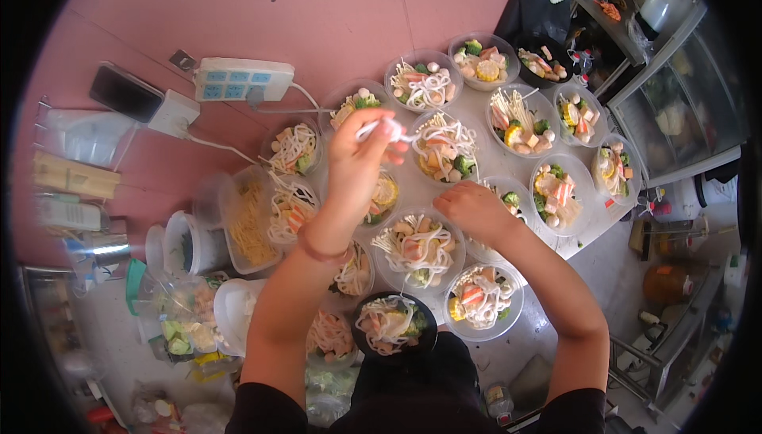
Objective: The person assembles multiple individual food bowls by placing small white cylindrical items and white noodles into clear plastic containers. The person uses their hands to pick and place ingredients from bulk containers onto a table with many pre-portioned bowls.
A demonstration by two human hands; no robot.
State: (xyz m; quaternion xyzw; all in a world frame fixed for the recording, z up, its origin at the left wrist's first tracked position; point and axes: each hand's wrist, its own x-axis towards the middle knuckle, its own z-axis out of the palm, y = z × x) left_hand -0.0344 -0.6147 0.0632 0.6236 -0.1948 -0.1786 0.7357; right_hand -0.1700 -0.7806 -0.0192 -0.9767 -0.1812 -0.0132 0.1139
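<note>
My left hand (pixel 365 152) is raised over the bowls, its fingers closed on a small bunch of thick white noodles (pixel 386 128). Just right of it stands a clear round bowl with enoki mushrooms, corn, broccoli and pinkish chunks (pixel 446 152). At the near side of that bowl is my right hand (pixel 478 210), its fingers bent together and tips hidden; whether they grip a rim or food does not show. Partly under the right hand sits another bowl with broccoli (pixel 508 196). Nearer me, a noodle-topped bowl (pixel 419 250) and a black bowl (pixel 394 324) hold similar food.
Several more filled bowls (pixel 556 196) crowd the table. At left are a tub of yellow strips (pixel 252 223), white tubs (pixel 190 243) and a bag of vegetables (pixel 186 311). A power strip (pixel 242 81) and phone (pixel 127 91) lie beyond. A glass-fronted cabinet (pixel 675 108) stands right.
</note>
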